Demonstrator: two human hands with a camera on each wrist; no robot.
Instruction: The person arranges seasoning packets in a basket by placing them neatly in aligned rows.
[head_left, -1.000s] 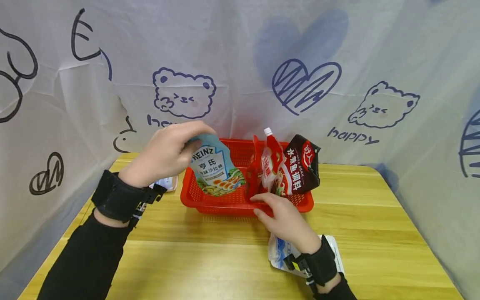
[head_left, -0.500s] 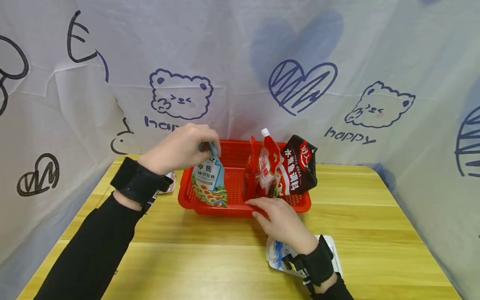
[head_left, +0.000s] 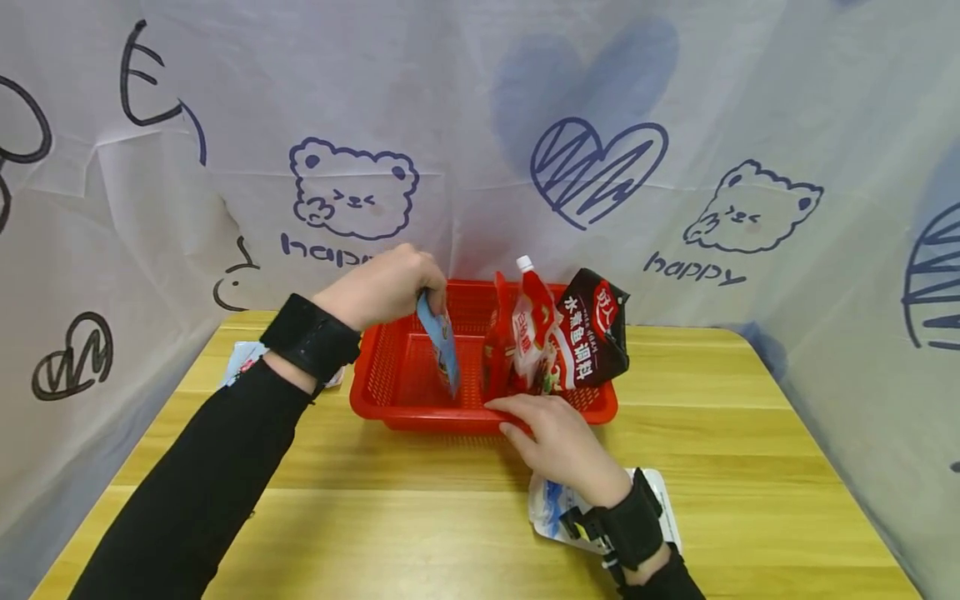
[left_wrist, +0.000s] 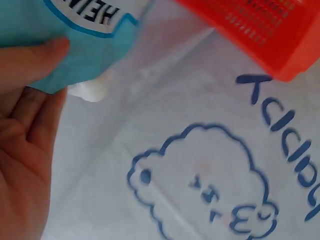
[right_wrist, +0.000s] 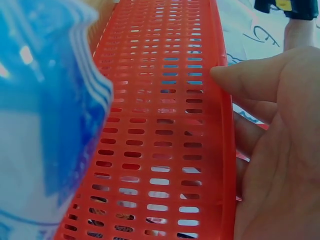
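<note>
My left hand pinches a light-blue Heinz salad dressing pouch by one end and holds it upright inside the red basket. The left wrist view shows the thumb across the pouch, near its white cap. At the basket's front rim, my right hand grips with thumb outside and fingers over the edge, as the right wrist view of the perforated basket also shows. A red pouch, a white-capped red pouch and a black seasoning packet stand in its right part.
A white-and-blue packet lies on the wooden table beneath my right wrist. Partly hidden behind my left arm is a light-blue packet. A white cloth with drawings hangs behind the basket.
My left hand has moved slightly right, turning the dressing pouch from front-facing to nearly edge-on and lowering it into the basket. The right hand keeps its place on the rim.
</note>
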